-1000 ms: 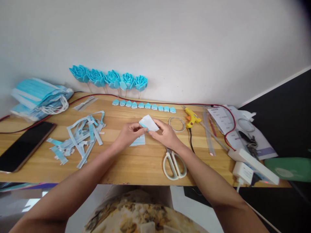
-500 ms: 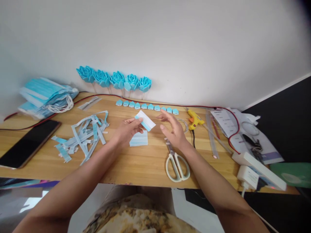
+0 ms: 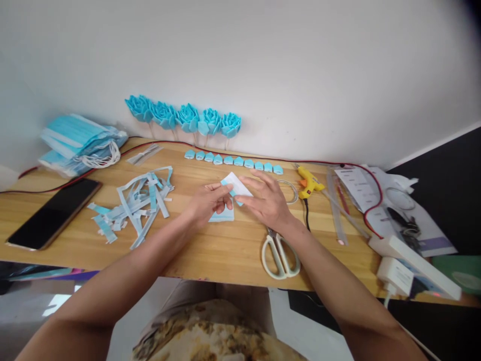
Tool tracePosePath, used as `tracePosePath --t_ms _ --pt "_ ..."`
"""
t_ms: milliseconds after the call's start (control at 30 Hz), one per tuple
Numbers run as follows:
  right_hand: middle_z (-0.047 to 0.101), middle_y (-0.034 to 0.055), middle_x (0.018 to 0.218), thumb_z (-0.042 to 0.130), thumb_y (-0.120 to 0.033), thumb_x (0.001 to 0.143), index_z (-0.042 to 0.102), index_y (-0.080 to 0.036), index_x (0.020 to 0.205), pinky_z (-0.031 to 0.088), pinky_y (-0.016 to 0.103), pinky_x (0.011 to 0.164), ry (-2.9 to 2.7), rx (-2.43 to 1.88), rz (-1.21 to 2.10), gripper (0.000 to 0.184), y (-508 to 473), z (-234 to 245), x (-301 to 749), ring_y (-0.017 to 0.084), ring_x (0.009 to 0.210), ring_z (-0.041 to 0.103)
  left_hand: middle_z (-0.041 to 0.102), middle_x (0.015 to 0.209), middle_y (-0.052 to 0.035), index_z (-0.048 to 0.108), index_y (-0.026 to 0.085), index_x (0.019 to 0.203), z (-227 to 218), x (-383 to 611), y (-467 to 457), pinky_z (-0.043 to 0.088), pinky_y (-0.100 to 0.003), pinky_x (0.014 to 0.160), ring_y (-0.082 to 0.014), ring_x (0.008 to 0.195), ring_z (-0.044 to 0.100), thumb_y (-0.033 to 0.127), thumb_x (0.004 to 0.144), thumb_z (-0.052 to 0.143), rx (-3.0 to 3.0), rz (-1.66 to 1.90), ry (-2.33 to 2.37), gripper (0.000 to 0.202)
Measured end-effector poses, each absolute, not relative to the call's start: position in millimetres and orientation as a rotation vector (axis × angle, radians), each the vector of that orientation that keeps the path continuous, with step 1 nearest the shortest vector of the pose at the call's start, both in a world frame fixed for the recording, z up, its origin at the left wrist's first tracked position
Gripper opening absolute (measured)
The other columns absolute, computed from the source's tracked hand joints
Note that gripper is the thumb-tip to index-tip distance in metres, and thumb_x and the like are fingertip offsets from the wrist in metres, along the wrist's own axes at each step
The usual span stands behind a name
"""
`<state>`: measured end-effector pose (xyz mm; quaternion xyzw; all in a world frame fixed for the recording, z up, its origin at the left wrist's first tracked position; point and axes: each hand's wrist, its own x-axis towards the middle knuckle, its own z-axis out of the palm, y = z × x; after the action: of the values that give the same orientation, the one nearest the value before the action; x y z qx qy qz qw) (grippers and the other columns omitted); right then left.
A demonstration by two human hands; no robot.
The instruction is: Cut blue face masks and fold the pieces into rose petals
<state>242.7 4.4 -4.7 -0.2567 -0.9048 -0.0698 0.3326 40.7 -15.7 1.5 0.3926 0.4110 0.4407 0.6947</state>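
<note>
My left hand (image 3: 208,204) pinches a small folded piece of mask fabric (image 3: 237,184), white with a blue edge, just above the wooden desk (image 3: 210,250). My right hand (image 3: 266,200) touches the same piece from the right, thumb and fingers closing on its edge. Under my left fingers lies a small stack of blue cut mask pieces (image 3: 224,215). Behind my hands a row of several small blue folded petals (image 3: 233,161) runs along the desk. Blue fabric roses (image 3: 184,116) lean against the wall.
Scissors (image 3: 280,253) lie by my right wrist. A yellow glue gun (image 3: 308,183), a wire coil (image 3: 288,190) and papers (image 3: 361,193) sit to the right, with a power strip (image 3: 413,260). At the left are cut mask strips (image 3: 135,203), a phone (image 3: 56,213) and stacked masks (image 3: 80,145).
My right hand let go of the folded piece and opened half a second ago, then came back onto it. The view shifted slightly left.
</note>
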Motion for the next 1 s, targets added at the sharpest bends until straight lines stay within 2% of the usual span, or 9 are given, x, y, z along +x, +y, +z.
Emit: tracePosePath --t_ms 233,433,633,833,1000 --pt "0.058 0.0013 0.132 0.061 -0.022 0.088 0.073 -0.033 0.096 0.04 0.05 0.106 -2.284 -0.679 -0.043 0.019 5.7 -3.8 240.9 0.024 0.132 0.041 0.062 0.053 -0.002 0.056 0.015 0.064 0.9 42.0 -15.8 0.026 -0.02 0.04 -0.0054 0.039 0.042 0.047 0.07 0.075 0.868 0.977 0.899 0.037" --pt "0.058 0.0013 0.133 0.062 -0.024 0.087 0.073 -0.034 0.095 0.039 0.053 0.105 -2.274 -0.736 0.054 0.017 5.8 -3.6 240.8 0.025 0.131 0.042 0.065 0.057 -0.0012 0.062 0.015 0.067 -0.7 43.6 -16.4 0.027 -0.02 0.041 -0.0053 0.04 0.042 0.041 0.07 0.076 0.925 0.987 0.927 0.03" --pt "0.06 0.0055 0.13 0.061 -0.024 0.087 0.074 -0.028 0.091 0.039 0.05 0.105 -2.149 -0.772 0.211 0.014 0.4 -4.3 235.0 0.025 0.13 0.046 0.064 0.055 -0.0004 0.062 0.014 0.065 -1.9 44.9 -18.4 0.029 -0.02 0.041 -0.005 0.038 0.041 0.04 0.073 0.072 1.065 1.081 1.055 0.029" --pt "0.069 0.006 0.11 0.064 -0.026 0.084 0.07 -0.023 0.085 0.049 0.037 0.093 -1.938 -0.972 0.575 0.007 -6.3 -5.1 228.5 0.021 0.103 0.065 0.063 0.055 0.0005 0.067 0.014 0.078 5.1 48.5 -21.5 0.03 -0.021 0.039 -0.0059 0.037 0.04 0.036 0.074 0.068 1.174 1.109 1.148 0.023" --pt "0.071 0.0032 0.092 0.064 -0.027 0.082 0.066 -0.021 0.081 0.05 0.033 0.085 -1.855 -1.021 0.699 0.006 -5.9 -3.6 228.4 0.018 0.088 0.066 0.062 0.053 0.0011 0.065 0.015 0.075 8.9 50.7 -23.4 0.03 -0.021 0.037 -0.0066 0.037 0.041 0.034 0.073 0.066 1.189 1.122 1.15 0.019"
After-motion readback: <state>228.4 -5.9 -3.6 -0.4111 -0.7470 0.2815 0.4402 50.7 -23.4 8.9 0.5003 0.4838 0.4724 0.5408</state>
